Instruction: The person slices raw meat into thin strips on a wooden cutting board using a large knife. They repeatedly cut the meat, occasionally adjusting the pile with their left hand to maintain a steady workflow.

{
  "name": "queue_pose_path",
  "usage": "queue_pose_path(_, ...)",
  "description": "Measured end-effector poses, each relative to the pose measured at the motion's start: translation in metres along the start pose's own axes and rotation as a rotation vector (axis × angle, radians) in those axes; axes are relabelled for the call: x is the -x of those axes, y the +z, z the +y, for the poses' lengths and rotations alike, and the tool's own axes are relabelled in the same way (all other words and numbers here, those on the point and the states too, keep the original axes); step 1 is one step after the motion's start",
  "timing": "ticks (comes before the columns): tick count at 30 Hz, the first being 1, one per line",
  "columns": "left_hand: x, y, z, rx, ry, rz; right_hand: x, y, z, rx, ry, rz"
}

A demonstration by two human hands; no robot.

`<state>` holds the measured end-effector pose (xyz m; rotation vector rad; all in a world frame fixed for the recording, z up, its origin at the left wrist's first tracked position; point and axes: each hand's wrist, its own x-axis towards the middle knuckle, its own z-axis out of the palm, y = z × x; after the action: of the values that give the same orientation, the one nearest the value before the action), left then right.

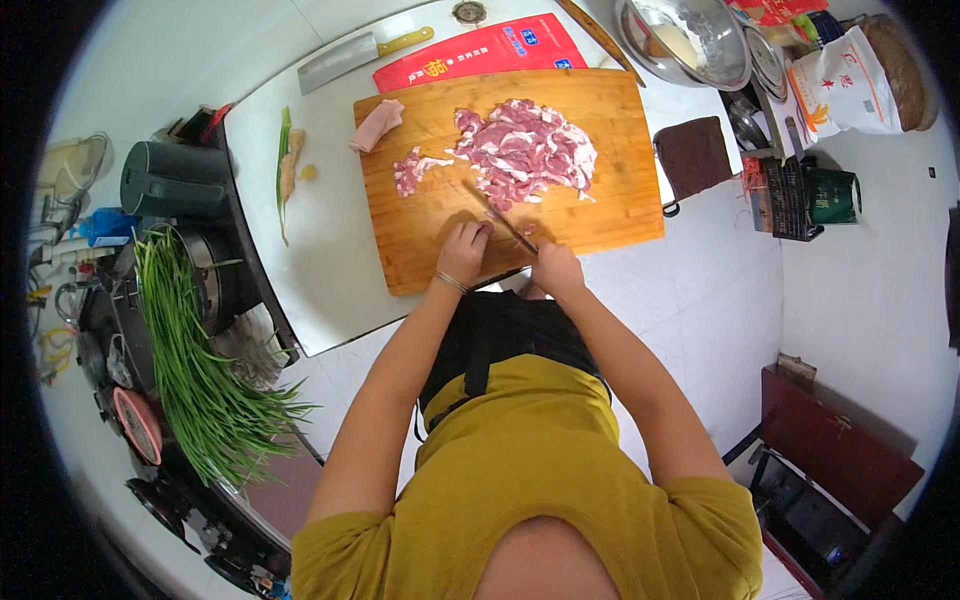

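Observation:
A kitchen knife (497,214) is in my right hand (557,270), its fingers wrapped round the handle at the near edge of the wooden cutting board (620,215). The blade slants up and left over the board. My left hand (462,252) rests on the board left of the blade, fingers curled; whatever lies under them is hidden. Small meat scraps lie beside the blade. Beyond it spreads a pile of sliced raw meat (525,150), with a smaller cluster of slices (415,170) to its left. A pale pink slab of meat (378,125) lies at the board's far left corner.
Behind the board lie a cleaver (340,70) and a red package (480,57). A metal bowl (738,60) stands far right, near a dark brown cloth (693,158). Ginger (288,170) and a green onion (282,205) lie left; long green chives (190,350) fill the left side.

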<state>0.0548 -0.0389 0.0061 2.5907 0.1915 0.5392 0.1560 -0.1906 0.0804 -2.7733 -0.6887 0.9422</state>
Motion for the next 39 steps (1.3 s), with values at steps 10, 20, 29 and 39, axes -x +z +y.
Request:
queue_pose_path(10,0.006,0.004,-0.011,-0.013,0.045,-0.067,0.010,0.003,-0.019,-0.002,-0.066,-0.038)
queue_pose_path(20,0.005,0.010,-0.011,-0.078,-0.016,-0.202,-0.011,0.018,-0.023,0.063,-0.120,-0.047)
queue_pose_path(29,0.005,0.006,-0.014,-0.007,0.073,-0.089,-0.015,0.024,-0.011,0.053,-0.097,-0.006)
queue_pose_path(39,0.017,0.001,-0.016,-0.067,0.118,-0.133,0.015,-0.005,-0.012,0.011,-0.157,-0.059)
